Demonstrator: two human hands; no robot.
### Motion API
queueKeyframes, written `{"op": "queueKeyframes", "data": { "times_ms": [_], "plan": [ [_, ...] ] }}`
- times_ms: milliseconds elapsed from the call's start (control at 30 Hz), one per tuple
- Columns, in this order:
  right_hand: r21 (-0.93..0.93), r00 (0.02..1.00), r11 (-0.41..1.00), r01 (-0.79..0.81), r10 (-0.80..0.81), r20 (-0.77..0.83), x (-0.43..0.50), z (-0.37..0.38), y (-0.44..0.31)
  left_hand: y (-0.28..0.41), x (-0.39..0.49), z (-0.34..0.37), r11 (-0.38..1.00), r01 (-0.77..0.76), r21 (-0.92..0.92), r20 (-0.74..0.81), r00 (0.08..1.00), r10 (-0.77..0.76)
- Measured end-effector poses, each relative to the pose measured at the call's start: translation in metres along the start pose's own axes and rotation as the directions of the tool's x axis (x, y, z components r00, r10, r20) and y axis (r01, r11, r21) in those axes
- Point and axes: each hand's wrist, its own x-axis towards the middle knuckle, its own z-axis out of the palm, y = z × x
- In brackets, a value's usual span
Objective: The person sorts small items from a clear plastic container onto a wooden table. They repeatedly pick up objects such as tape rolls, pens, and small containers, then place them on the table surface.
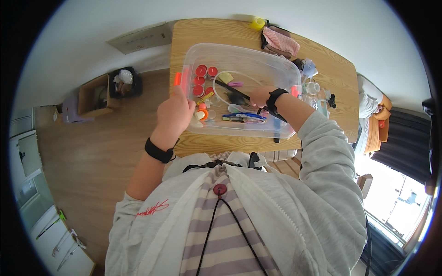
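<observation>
A clear plastic storage bin (pixel 238 48) with orange latches stands on the wooden table in front of me. My left hand (pixel 175 112) is at its left wall, thumb and fingers against the rim below an orange latch (pixel 178 78). Inside the bin, my right hand (pixel 260 96) grips a long thin black rod (pixel 232 90) that lies slantwise; my fingertips are partly hidden. Around it are red-topped tealight-like discs (pixel 201 71), a white tube loop (pixel 214 90), a dark bulb-shaped thing (pixel 236 98), a pink clip (pixel 236 84), a yellow pad (pixel 226 77) and several pens (pixel 243 115).
On the wooden table (pixel 331 120), a yellow tape roll (pixel 257 23), a pink cloth (pixel 281 41) on a bag and clear bottles (pixel 312 88) stand beyond and right of the bin. A cardboard box (pixel 93 95) and black bin (pixel 126 82) are on the floor at left.
</observation>
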Motion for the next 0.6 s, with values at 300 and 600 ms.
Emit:
{"op": "queueKeyframes", "data": {
  "times_ms": [300,600],
  "plan": [
    [0.040,0.999,0.999,0.001,0.001,-0.038,0.0022,-0.0021,-0.0017,-0.0036,0.0000,0.0017,0.999,-0.036,-0.001,-0.047,0.998,0.036],
    [0.059,0.999,0.998,0.034,-0.033,-0.029,0.0085,-0.0018,0.0043,-0.0025,-0.0005,-0.0011,0.998,-0.041,-0.042,-0.041,0.998,0.039]
  ]
}}
